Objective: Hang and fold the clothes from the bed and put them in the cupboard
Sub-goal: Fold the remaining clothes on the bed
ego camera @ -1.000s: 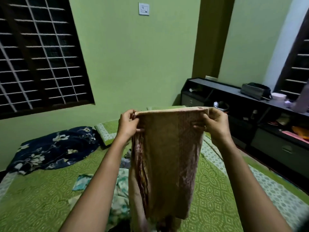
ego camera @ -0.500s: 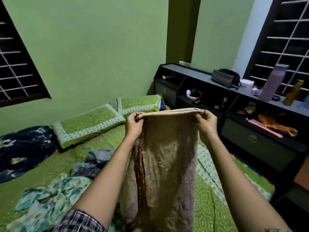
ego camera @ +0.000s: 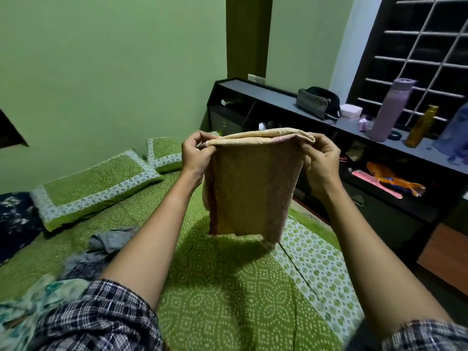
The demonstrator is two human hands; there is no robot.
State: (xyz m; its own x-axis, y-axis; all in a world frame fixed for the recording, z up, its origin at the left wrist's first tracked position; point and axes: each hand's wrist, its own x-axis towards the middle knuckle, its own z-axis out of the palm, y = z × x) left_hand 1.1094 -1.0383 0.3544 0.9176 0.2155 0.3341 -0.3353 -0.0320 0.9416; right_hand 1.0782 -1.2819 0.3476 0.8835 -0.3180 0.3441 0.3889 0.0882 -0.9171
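**Folded cloth pinched at its top edge between both hands, hanging over the bed**

Nearest, the bed (ego camera: 228,287) lies under both forearms, and loose clothes (ego camera: 101,249) lie below the left forearm on its outer side. Farther out, the left hand (ego camera: 196,154) pinches the left corner of the top fold, thumb and fingers curled over the layered edge. The right hand (ego camera: 320,160) pinches the right corner the same way. The hands are level and equally far forward. The folded cloth (ego camera: 249,188) spans the gap between them: its top edge runs hand to hand and its long axis drops straight down. The lower edge appears to hang free of the bed, though this angle does not settle it. The next fold or lay-down probably depends on this downward hang, landing directly beneath the hands. A dark shelf unit (ego camera: 278,97) stands beyond the right hand.
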